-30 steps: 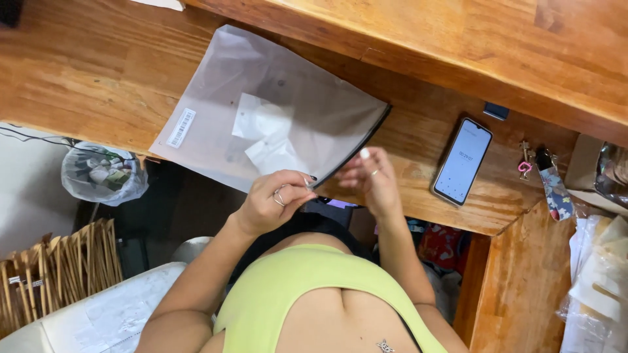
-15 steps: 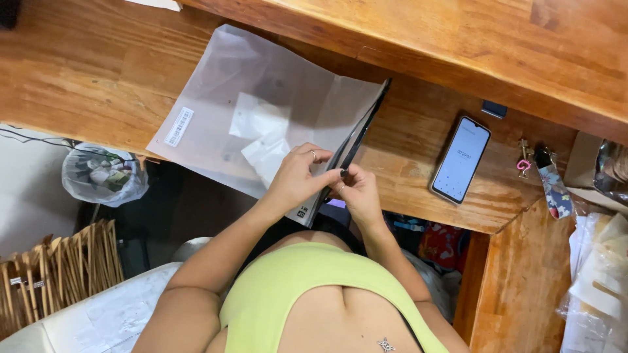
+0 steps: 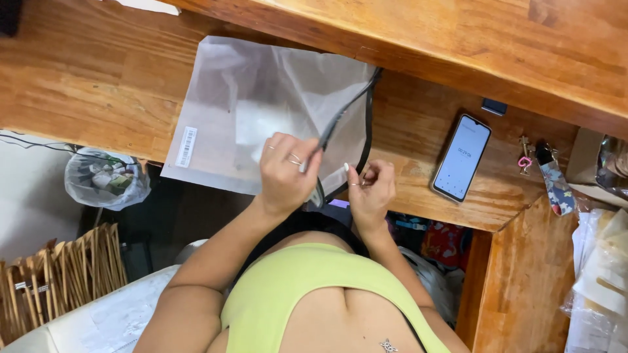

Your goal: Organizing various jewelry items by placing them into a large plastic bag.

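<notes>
Both hands work the black zip edge of a frosted translucent plastic pouch [image 3: 261, 111] on a wooden desk [image 3: 78, 85]; the left hand [image 3: 288, 173] pinches the zip strip, the right hand [image 3: 371, 189] is closed on the pouch's corner; a steady pull along the edge seems needed.

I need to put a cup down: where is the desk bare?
Bare wood lies left of the translucent pouch and between pouch and phone. It is crowded at the near edge, where left hand and right hand work, and by the keys.

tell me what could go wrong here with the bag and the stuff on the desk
1. The frosted zip bag overhangs the desk edge; if the left hand lets go, it might slide off.
2. The right hand pinches the dark zip edge; a hard pull might tear it.
3. The phone lies close; a swinging elbow could knock it.
</notes>
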